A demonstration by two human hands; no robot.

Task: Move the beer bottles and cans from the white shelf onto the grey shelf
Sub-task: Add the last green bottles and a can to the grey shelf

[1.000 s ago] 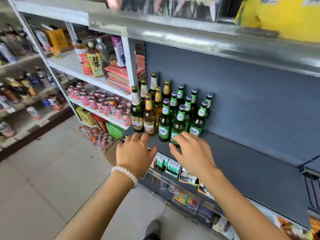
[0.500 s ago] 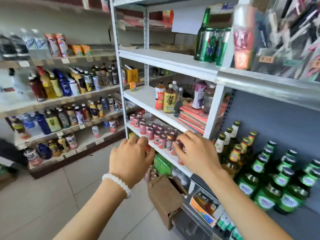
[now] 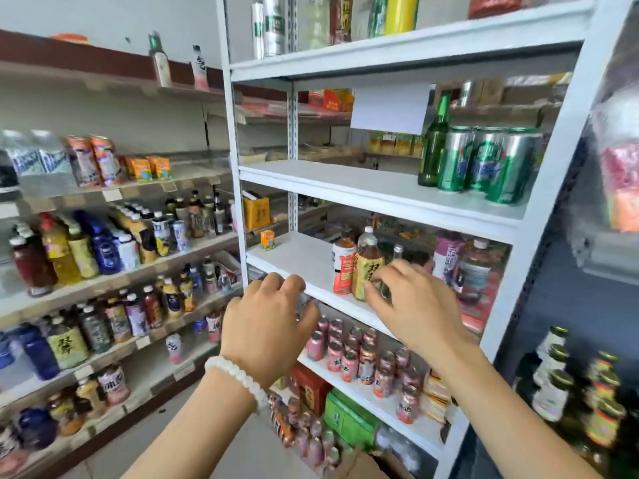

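Both grips hang empty in front of the white shelf (image 3: 380,188): the left hand (image 3: 266,326) and the right hand (image 3: 415,305) are raised palm-down with fingers loosely curled, holding nothing. A white bead bracelet (image 3: 238,378) circles the left wrist. The right hand sits before 2 tea bottles (image 3: 356,267) on a middle board, though whether it touches them cannot be told. 1 board higher, at the right end, stand 1 green beer bottle (image 3: 434,146) and 3 green cans (image 3: 484,160), close together and upright, well above both hands. Pink cans (image 3: 349,361) fill the board below the hands. At the far right, the grey shelf (image 3: 560,299) carries a blurred cluster of beer bottles (image 3: 581,392) with green and yellow neck labels. More drink racks (image 3: 103,254) line the left wall.
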